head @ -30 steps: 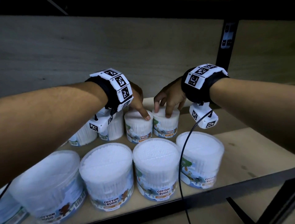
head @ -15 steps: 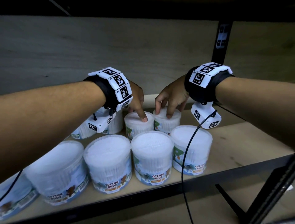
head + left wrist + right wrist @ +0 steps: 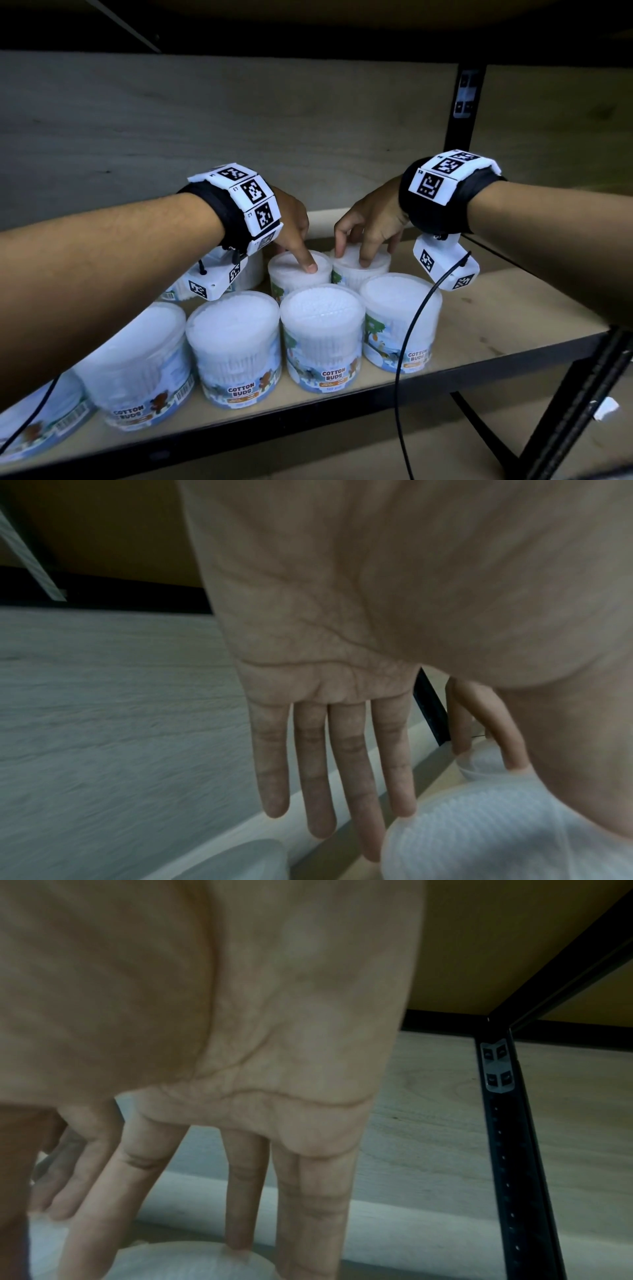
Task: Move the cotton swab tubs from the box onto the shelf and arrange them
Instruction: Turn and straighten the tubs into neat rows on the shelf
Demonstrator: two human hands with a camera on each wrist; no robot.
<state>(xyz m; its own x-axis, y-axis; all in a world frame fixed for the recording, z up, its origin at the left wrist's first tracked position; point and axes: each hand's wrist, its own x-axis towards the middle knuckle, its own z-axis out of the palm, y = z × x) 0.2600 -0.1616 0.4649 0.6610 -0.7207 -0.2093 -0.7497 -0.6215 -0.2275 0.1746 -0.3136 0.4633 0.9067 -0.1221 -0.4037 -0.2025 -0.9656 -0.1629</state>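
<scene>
Both forearms reach in over the shelf [image 3: 507,318]. The left hand [image 3: 293,222] (fingers straight, gripping nothing) presses its thumb on a back-row tub [image 3: 286,275]. The right hand [image 3: 371,219], likewise relaxed, rests fingertips on the neighbouring tub [image 3: 380,265]. Cotton swab tubs [image 3: 322,329] on the shelf: five in front, four visible behind — two partly hidden.

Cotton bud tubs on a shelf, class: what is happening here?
A person is arranging cotton bud tubs on a wooden shelf. The left hand presses its thumb on the lid of a back-row tub; the right hand rests fingertips on the neighbouring tub to its right. The front-row tubs stand near the shelf's edge.
</scene>
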